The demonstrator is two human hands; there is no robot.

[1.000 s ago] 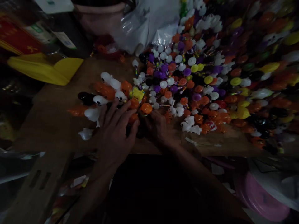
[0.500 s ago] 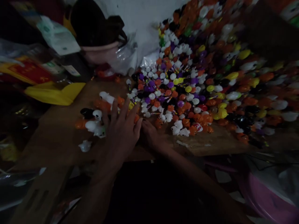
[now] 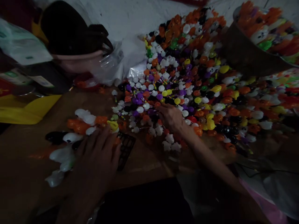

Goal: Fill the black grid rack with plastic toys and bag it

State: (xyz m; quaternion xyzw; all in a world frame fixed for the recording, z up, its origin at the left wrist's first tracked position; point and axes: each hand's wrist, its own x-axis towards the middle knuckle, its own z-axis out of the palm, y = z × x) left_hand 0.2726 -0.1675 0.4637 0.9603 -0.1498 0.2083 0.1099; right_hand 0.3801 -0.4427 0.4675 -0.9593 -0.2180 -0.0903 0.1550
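Note:
My left hand [image 3: 98, 152] lies palm down with its fingers stretched out, over small plastic figures at the table's left. Near its fingertips are a yellow figure [image 3: 113, 125] and an orange one [image 3: 101, 120]. Partly under this hand, a black grid tray [image 3: 126, 149] shows its right side. My right hand [image 3: 171, 118] reaches into the big pile of small toy figures [image 3: 163, 88], its fingers curled down and together. Whatever lies between those fingertips is hidden. Three white star-like figures [image 3: 171, 143] sit just below the right hand.
A dark metal basin [image 3: 247, 51] full of similar figures stands at the back right. At the back left are a pink tub [image 3: 77, 63], a clear plastic bag [image 3: 109, 67] and a yellow sheet [image 3: 25, 109]. The wooden table's front edge [image 3: 144, 183] runs close to me.
My right hand has left the spot beside my left hand and moved right and forward into the pile. The black tray has come into sight. The view has shifted, showing the metal basin.

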